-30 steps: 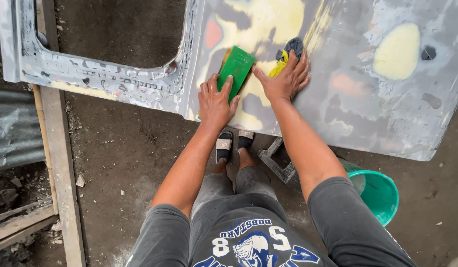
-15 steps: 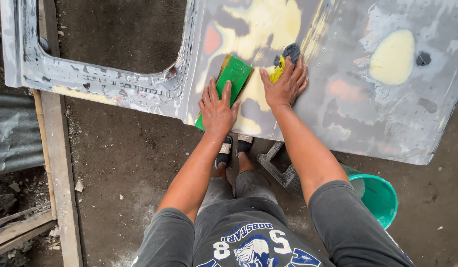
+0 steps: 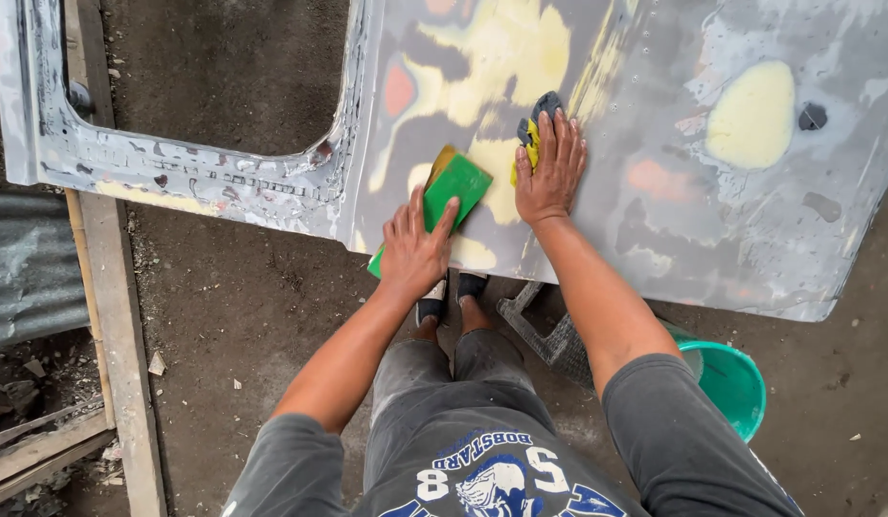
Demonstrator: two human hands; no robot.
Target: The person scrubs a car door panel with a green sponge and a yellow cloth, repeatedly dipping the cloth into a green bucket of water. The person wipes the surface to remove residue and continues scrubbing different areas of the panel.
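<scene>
On the panel [image 3: 655,239], near its lower edge, the left hand [image 3: 412,251] presses flat-fingered on a green block [image 3: 454,189]; bare panel spreads rightward. Just beside, the right hand [image 3: 549,172] lies spread over a yellow-grey rag [image 3: 532,129]. A green bucket [image 3: 736,383] sits below.

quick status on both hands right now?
Left hand: pressed flat on the green sanding block, fingers spread.
Right hand: flat on the door panel, pinning a yellow rag.
</scene>
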